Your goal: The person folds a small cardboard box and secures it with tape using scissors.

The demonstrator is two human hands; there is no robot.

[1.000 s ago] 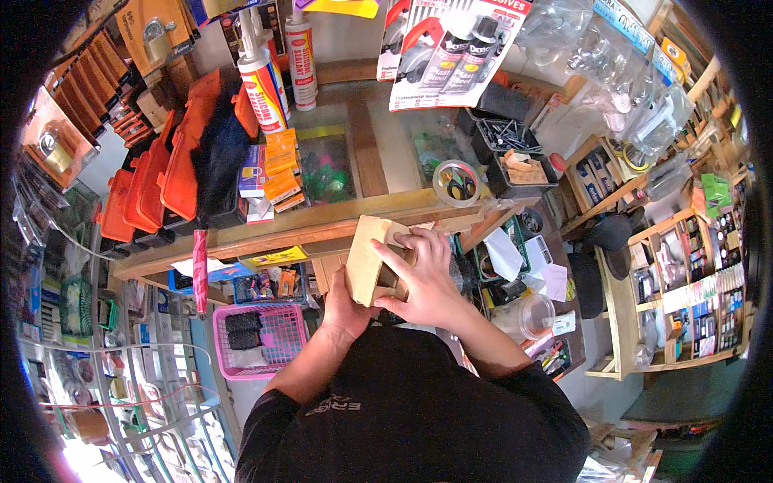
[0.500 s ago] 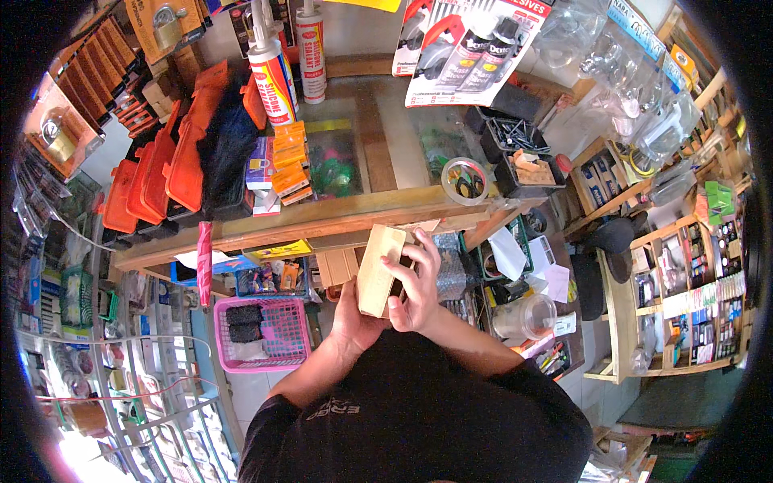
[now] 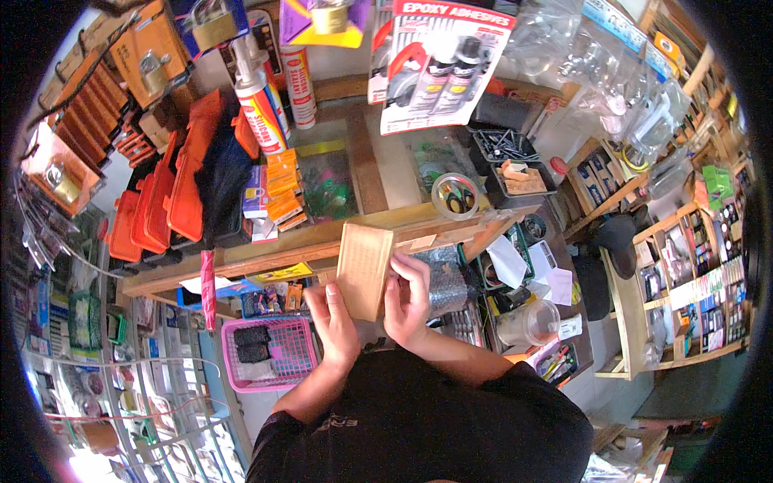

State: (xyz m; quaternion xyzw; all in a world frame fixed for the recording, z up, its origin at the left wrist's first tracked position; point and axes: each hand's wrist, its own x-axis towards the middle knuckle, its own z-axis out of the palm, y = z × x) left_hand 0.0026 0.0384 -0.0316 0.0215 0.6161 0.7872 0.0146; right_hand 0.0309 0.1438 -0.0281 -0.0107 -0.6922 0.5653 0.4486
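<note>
I hold a small brown cardboard box [image 3: 363, 270] upright in front of my chest, just below the wooden counter edge [image 3: 322, 241]. My left hand [image 3: 334, 322] grips the box from below and behind. On the box's right side, my right hand [image 3: 407, 298] presses its fingers against the face and edge. A strip of pale tape shows near the box's top right corner.
A roll of clear tape [image 3: 455, 196] lies on the glass counter. Orange tool cases [image 3: 173, 193] and sealant tubes [image 3: 259, 101] stand at left. A pink basket [image 3: 262, 350] sits below left, a clear plastic jar [image 3: 527, 322] at right, a blister-pack card [image 3: 439, 64] hangs above.
The box has been turned so its broad face now stands upright toward me. My right hand slid from the top of the box down to its right side.
</note>
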